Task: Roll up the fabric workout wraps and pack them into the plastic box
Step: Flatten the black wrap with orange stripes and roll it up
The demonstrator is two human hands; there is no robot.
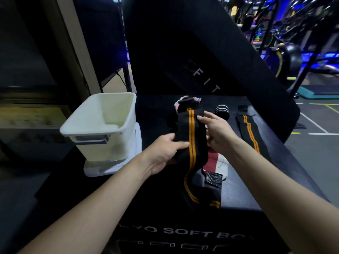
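Note:
A black wrap with two orange stripes (191,147) hangs lifted over the black soft box top (247,195). My left hand (165,153) grips its left edge about midway. My right hand (216,129) pinches its upper right edge. Its lower end trails down to the box top. Beneath it lies a red, white and black wrap (214,164). A second orange-striped wrap (250,132) lies flat on the right. A rolled black wrap with white stripes (222,111) stands behind my right hand. The white plastic box (100,123) stands open at the left.
The plastic box sits on its white lid (113,166) at the soft box's left edge. A pink and white wrap (185,101) lies at the back. A black padded bench (201,57) leans behind. Gym machines and floor fill the right side.

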